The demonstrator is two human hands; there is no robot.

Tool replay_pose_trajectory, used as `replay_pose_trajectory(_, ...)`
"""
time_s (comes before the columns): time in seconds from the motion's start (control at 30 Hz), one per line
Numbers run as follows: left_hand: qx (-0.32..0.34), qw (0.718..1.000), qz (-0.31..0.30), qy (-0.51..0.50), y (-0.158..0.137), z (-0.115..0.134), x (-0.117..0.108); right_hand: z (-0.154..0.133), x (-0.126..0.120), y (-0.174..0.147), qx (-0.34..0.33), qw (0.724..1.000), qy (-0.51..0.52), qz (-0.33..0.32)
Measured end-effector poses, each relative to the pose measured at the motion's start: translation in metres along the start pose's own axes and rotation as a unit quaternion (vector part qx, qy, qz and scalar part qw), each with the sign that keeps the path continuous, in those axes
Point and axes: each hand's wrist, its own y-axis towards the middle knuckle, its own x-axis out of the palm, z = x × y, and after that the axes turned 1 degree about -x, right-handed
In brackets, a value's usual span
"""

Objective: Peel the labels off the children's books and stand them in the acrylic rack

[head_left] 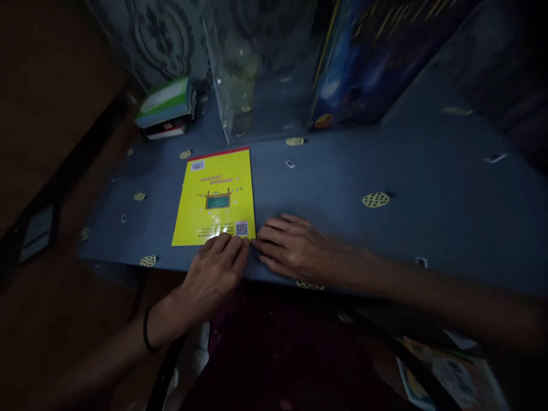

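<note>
A yellow booklet with a red strip along its far edge lies flat on the blue tablecloth. It shows a small chalkboard picture, a barcode and a QR code. My left hand is closed at the near edge, its bent fingers over the booklet's lower right part. At the near right corner, the fingertips of my right hand meet the left fingertips; its fingers are curled and the hand rests on the cloth. Exactly how the fingertips pinch the corner is hidden. A dark band circles my left wrist.
A small stack of books sits at the back left. Behind the booklet stands a clear plastic holder, with a large dark blue book upright at its right. The tablecloth has a pineapple print. Papers lie below at the lower right.
</note>
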Motion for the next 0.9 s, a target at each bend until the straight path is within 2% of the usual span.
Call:
replay_pose_trajectory(0.13, -0.016, 0.999, 0.022, -0.027, 0.003, -0.005, 0.006, -0.003, -0.004, 0.002, 0.006, 1.0, -0.001, -0.024)
replay_pose_trajectory(0.23, -0.02, 0.997, 0.031, -0.066, 0.006, -0.009, 0.009, -0.005, -0.005, 0.002, 0.006, 1.0, -0.012, -0.017)
replay_pose_trajectory(0.4, -0.044, 0.988, 0.013, -0.149, 0.004, -0.014, 0.015, -0.006, -0.007, 0.0, -0.003, 1.0, -0.006, -0.01)
replay_pose_trajectory(0.57, -0.062, 0.984, 0.003, -0.165, 0.001, -0.016, 0.024, -0.004, -0.009, -0.002, 0.007, 0.998, 0.058, 0.022)
replay_pose_trajectory(0.67, -0.042, 0.983, 0.005, -0.181, -0.002, -0.022, 0.02, 0.003, -0.008, -0.003, 0.027, 0.993, 0.1, 0.048)
replay_pose_trajectory(0.8, 0.029, 0.962, -0.007, -0.271, -0.019, -0.052, 0.003, 0.025, -0.009, -0.004, 0.058, 0.989, 0.086, 0.109)
replay_pose_trajectory(0.9, 0.031, 0.944, -0.009, -0.328, -0.042, -0.089, -0.005, 0.044, -0.01, -0.002, 0.08, 0.987, 0.065, 0.127)
